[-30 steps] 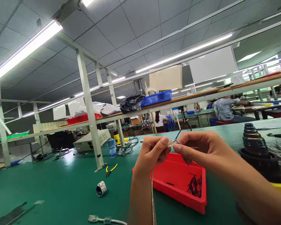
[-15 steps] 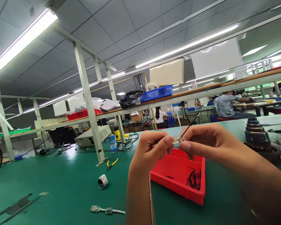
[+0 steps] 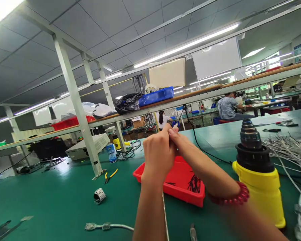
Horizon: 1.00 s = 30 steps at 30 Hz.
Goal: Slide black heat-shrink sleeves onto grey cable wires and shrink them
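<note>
Two hands meet above one red tray (image 3: 150,175). The left hand (image 3: 157,154) is clenched around one grey cable (image 3: 165,214), which hangs below its wrist. The right hand (image 3: 177,137) touches the left; its grasp is hidden. One yellow tool (image 3: 259,187) stands right.

My left hand (image 3: 157,154) hides whatever my right hand (image 3: 178,142) pinches behind it; the braided cable (image 3: 165,214) runs off the bottom edge.

Green workbench (image 3: 52,194), topped with a red tray (image 3: 177,177), yellow-based tool (image 3: 259,177) and yellow-handled pliers (image 3: 110,175). Also a tape roll (image 3: 99,195), a grey cable (image 3: 107,227), loose wires (image 3: 291,150) at right.
</note>
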### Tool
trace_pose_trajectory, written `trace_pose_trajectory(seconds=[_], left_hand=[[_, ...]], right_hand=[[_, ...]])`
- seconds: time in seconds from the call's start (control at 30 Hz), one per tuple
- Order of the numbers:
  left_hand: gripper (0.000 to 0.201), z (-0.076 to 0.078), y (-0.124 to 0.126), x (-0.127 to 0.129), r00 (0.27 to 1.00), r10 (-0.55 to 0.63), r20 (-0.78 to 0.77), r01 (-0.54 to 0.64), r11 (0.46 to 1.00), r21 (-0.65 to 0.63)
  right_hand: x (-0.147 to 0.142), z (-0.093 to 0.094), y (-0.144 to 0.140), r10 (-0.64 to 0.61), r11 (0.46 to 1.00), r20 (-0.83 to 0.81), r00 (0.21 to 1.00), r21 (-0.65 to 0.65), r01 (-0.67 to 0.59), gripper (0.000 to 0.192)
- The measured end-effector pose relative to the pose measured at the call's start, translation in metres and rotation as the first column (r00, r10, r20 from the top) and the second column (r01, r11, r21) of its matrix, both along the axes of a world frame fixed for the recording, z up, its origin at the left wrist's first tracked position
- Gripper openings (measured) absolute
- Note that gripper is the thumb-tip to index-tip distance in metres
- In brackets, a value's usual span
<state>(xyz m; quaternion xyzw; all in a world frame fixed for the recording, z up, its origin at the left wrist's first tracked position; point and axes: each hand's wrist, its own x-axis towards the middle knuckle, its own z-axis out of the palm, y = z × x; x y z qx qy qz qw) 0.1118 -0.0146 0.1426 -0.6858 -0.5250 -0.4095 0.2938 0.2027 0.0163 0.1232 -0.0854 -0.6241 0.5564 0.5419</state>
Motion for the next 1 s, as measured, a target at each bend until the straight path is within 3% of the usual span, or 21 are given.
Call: trace_pose_trajectory(seconds=[0.1,0.2,0.3,0.33,0.43,0.47,0.5,0.6,0.7,0.8,1.0], left_hand=[[0.021,-0.002,0.01,-0.002,0.991,-0.128,0.033,0.132,0.962,-0.24],[0.026,-0.005,0.019,-0.009,0.926,-0.332,0.18,0.378,0.819,-0.433],[0.034,-0.008,0.024,-0.01,0.899,-0.338,0.278,0.437,0.671,-0.598],[0.035,-0.008,0.024,-0.009,0.892,-0.349,0.285,0.448,0.618,-0.646],[0.031,-0.009,0.024,0.001,0.833,-0.462,0.303,0.521,0.475,-0.709],[0.03,-0.01,0.024,0.005,0.825,-0.479,0.3,0.534,0.485,-0.692],[0.029,-0.011,0.025,0.008,0.829,-0.477,0.293,0.538,0.533,-0.654],[0.03,-0.015,0.031,0.015,0.863,-0.419,0.283,0.505,0.738,-0.447],[0.034,-0.018,0.038,0.017,0.903,-0.363,0.23,0.42,0.861,-0.288],[0.033,-0.019,0.042,0.019,0.95,-0.287,0.12,0.308,0.926,-0.22],[0.031,-0.02,0.047,0.024,0.964,-0.25,0.088,0.258,0.961,-0.099]], right_hand=[[-0.013,-0.008,0.025,-0.137,0.976,-0.098,0.986,-0.183,0.118,0.029],[-0.008,-0.015,0.05,-0.38,0.921,-0.185,0.906,-0.161,0.354,0.036],[0.007,-0.016,0.066,-0.575,0.809,-0.372,0.729,-0.127,0.573,0.038],[0.013,-0.014,0.068,-0.58,0.802,-0.43,0.692,-0.158,0.575,0.037],[0.028,-0.008,0.069,-0.504,0.862,-0.557,0.66,-0.276,0.426,0.036],[0.032,-0.005,0.069,-0.477,0.879,-0.585,0.656,-0.29,0.38,0.036],[0.036,-0.004,0.068,-0.454,0.891,-0.605,0.655,-0.289,0.351,0.035],[0.049,0.001,0.068,-0.434,0.899,-0.594,0.677,-0.235,0.37,0.035],[0.06,0.004,0.068,-0.462,0.885,-0.541,0.703,-0.224,0.409,0.038],[0.067,0.007,0.066,-0.381,0.925,-0.542,0.749,-0.221,0.31,0.038],[0.073,0.011,0.056,-0.229,0.968,-0.61,0.758,-0.226,0.11,0.032]])
